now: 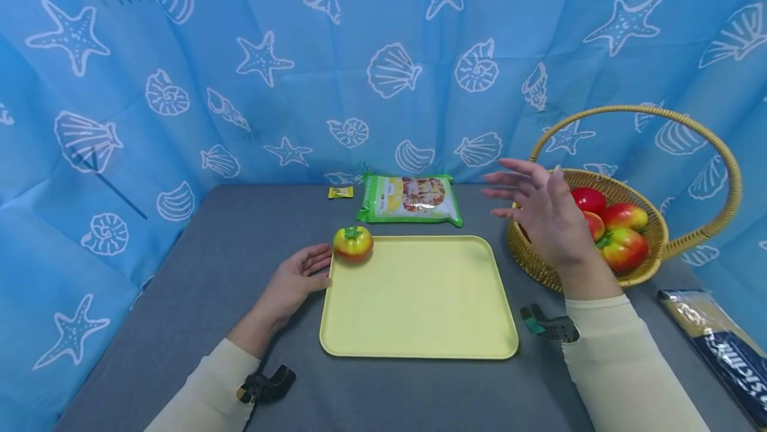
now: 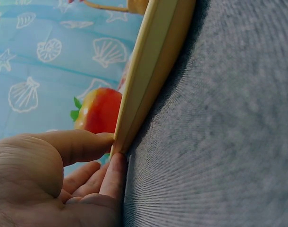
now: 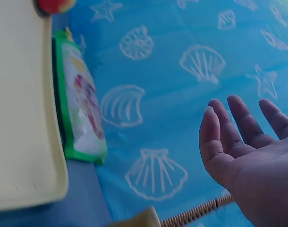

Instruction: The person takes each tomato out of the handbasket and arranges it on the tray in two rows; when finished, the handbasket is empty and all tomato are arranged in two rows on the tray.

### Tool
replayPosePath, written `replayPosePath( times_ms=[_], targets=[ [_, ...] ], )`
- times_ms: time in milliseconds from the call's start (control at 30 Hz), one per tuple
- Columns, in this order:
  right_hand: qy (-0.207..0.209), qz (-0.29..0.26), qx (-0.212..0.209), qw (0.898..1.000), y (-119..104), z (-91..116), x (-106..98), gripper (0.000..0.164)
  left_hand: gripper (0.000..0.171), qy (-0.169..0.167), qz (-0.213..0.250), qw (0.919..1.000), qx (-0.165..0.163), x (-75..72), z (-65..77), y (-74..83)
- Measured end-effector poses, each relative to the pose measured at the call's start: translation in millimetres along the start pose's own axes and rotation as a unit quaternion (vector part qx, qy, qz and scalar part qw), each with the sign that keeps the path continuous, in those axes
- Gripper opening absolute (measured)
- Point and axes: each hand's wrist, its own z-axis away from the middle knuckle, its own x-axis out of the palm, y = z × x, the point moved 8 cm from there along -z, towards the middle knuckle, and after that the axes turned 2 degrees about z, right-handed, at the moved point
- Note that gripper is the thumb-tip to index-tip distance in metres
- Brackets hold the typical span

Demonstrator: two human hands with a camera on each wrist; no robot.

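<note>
My left hand (image 1: 292, 287) is at the left edge of a pale yellow tray (image 1: 419, 305). In the left wrist view its thumb and fingertips pinch the tray's rim (image 2: 139, 71). On the tray's far left corner sits a red and yellow fruit (image 1: 353, 244) with a green leafy top. My right hand (image 1: 551, 219) is raised in the air near the left side of a wicker basket (image 1: 533, 262), palm turned inward, fingers spread and holding nothing. Several red and yellow fruits (image 1: 623, 249) lie in the basket, partly hidden behind that hand.
Behind the tray lie a green and white food packet (image 1: 413, 199) and a small yellow wrapped piece (image 1: 340, 192). The basket's tall handle (image 1: 635, 109) arches up at the right. A dark blue and tan package (image 1: 719, 345) lies at the right edge. A blue shell-print curtain (image 1: 359, 86) hangs behind.
</note>
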Motion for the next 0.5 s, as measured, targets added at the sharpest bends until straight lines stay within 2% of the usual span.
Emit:
replayPosePath(
  times_ms=[267, 500],
  targets=[
    [0.071, -0.016, 0.001, 0.997, -5, 8, -40, 0.083, 0.074, 0.001, 0.004, 1.0, -0.004, 0.9, 0.2, 0.7],
    [0.084, -0.023, 0.007, 0.996, 0, 14, -69, 0.076, 0.073, -0.006, 0.008, 0.9999, 0.003, 1.2, 1.1, 3.4]
  ],
)
